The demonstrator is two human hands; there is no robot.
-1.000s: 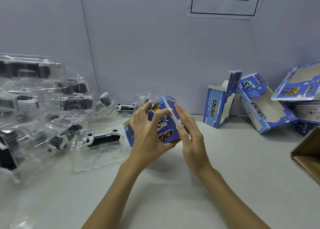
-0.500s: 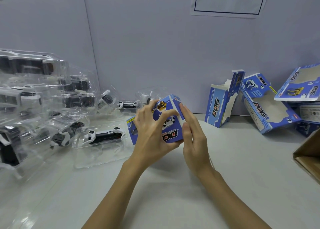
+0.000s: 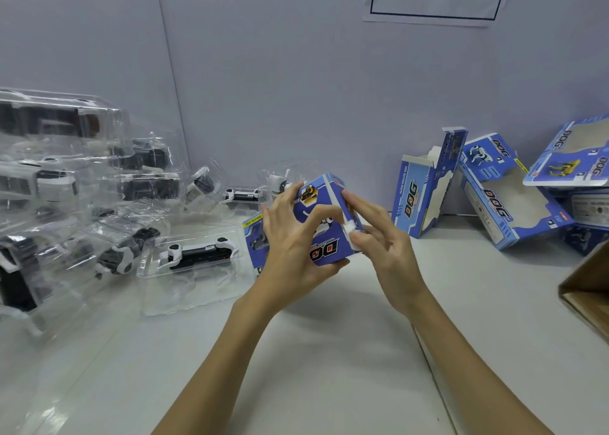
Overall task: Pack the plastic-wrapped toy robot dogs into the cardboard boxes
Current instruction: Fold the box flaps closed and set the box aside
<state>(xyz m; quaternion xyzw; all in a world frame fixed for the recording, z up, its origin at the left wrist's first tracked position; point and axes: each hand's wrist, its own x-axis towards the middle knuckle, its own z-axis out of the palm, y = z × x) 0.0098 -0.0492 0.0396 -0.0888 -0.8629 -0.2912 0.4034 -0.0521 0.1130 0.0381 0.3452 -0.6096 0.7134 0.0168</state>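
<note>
The left hand [image 3: 290, 246] grips a blue DOG box [image 3: 324, 223] above the white table [image 3: 329, 352], fingers curled over its printed face and thumb under its lower edge. The right hand [image 3: 382, 243] pinches a white flap [image 3: 351, 228] at the box's right edge. Just left of the grip lies a toy robot dog in a clear plastic tray [image 3: 194, 253], with more wrapped dogs [image 3: 66, 177] piled beyond it. Well right of the grip, open empty DOG boxes [image 3: 494, 190] lean on the wall, and a brown carton corner [image 3: 586, 289] shows.
</note>
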